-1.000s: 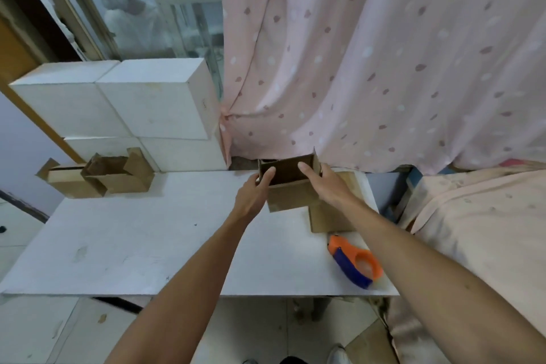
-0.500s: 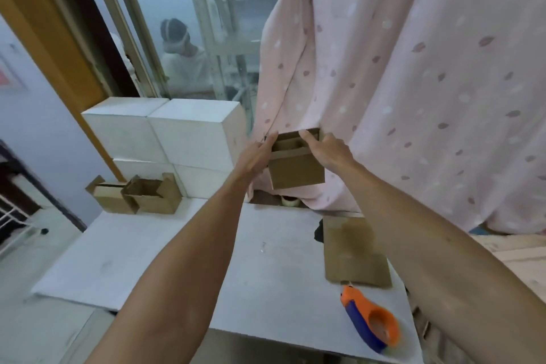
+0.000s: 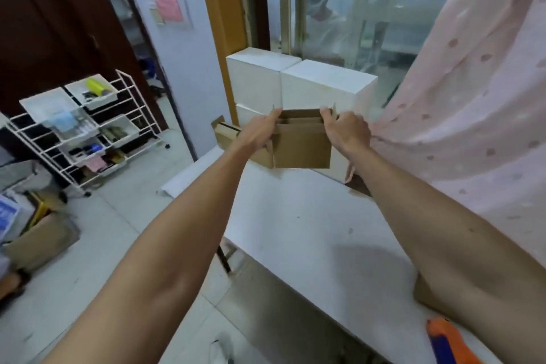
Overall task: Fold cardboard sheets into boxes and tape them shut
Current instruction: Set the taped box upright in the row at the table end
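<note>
A small brown cardboard box (image 3: 301, 146) with its top flaps standing open is held in the air over the far end of the white table (image 3: 310, 233). My left hand (image 3: 260, 130) grips its left side, fingers curled over the rim. My right hand (image 3: 345, 130) grips its right side the same way. Behind my left hand, part of another brown cardboard box (image 3: 224, 134) shows on the table. An orange and blue tape dispenser (image 3: 443, 340) lies at the table's near right corner, partly cut off by the frame.
White boxes (image 3: 322, 89) are stacked at the table's far end against a window. A pink dotted curtain (image 3: 461, 115) hangs on the right. A white wire rack (image 3: 79, 127) with trays stands on the floor at left, near a cardboard carton (image 3: 38, 242). A person sits behind the glass.
Both hands have carried the box leftward toward the white boxes. My head has turned left, so the rack and floor have come into view and the flat cardboard sheet is out of sight.
</note>
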